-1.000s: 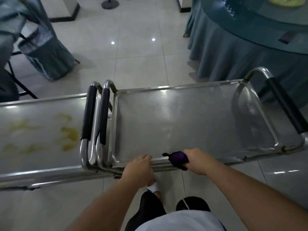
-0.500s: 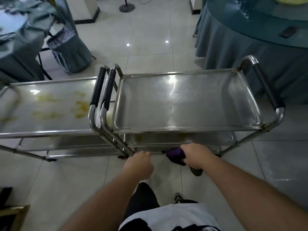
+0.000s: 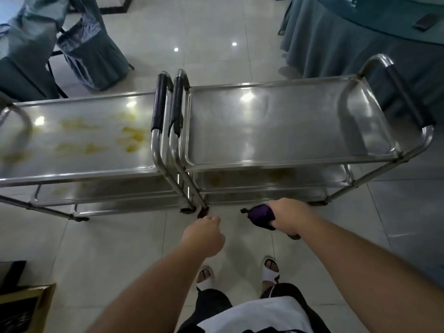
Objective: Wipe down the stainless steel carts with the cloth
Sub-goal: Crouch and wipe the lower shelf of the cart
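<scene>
While two carts (image 3: 288,126) stand abreast, right hand (image 3: 286,216) clenches one purple cloth (image 3: 260,213); left hand (image 3: 204,236) fisted, holding nothing.

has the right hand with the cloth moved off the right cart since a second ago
Yes. The right hand with the purple cloth has pulled back from the right cart rim, toward the person.

A restaurant banquet hall: two stainless steel service carts (image 3: 283,126) on glossy tiled floor (image 3: 204,32), a teal-skirted round dining table (image 3: 348,44) behind them, a covered chair (image 3: 93,51) beyond the carts' left end.
</scene>
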The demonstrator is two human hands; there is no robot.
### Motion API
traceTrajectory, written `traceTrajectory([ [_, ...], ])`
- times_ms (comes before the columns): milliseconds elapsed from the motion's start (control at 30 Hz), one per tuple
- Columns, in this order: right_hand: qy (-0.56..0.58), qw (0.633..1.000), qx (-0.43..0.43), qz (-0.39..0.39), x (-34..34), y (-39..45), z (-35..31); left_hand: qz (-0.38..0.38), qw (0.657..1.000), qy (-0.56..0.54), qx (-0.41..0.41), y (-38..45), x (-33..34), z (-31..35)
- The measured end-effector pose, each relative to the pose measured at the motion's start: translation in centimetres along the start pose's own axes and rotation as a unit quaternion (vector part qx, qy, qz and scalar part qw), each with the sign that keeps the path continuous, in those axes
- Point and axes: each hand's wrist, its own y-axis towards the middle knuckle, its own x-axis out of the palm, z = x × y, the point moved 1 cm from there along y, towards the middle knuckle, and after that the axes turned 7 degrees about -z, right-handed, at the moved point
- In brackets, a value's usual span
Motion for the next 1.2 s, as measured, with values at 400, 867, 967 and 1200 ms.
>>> traceTrajectory([
  [400, 0.113, 0.993, 0.021, -0.038, 5.3, 3.0, -12.7, -0.037, 0.998, 0.04, 0.022, -0.2, 3.0, -8.8],
  [867, 0.197, 0.98, 0.004, -0.03, 6.6, 13.1, -7.9, -0.019, 0.996, -0.069, -0.058, 9.2, 2.5, -8.8],
  [967, 0.213, 0.977, 0.012, -0.021, 7.9, 16.3, -6.8, -0.022, 0.992, -0.105, -0.063, 13.3, 4.0, -9.5],
  [1200, 0.283, 0.959, 0.005, -0.012, 12.9, 26.7, -6.9, 0.043, 0.938, -0.329, -0.1, 25.5, 7.1, -14.1],
])
